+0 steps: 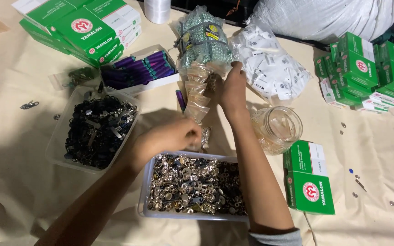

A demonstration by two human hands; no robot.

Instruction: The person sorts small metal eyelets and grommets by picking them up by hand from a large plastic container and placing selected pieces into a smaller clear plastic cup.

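1. Snaps [192,184] of metal filled a clear tray [144,182] nearest to the person.
2. Left hand [167,136] hovered just above the tray's far edge, fingers curled narrow; whether it pinched anything I could not tell.
3. Black clips lay in a tub [58,136] at left, and a jar [277,130] stood at right beside a green box [308,182].
4. Right hand [233,89] reached farther, fingers closed on small clear bags [197,93].
5. Behind it lay a packet of white tags [272,68] and purple spools [137,70].
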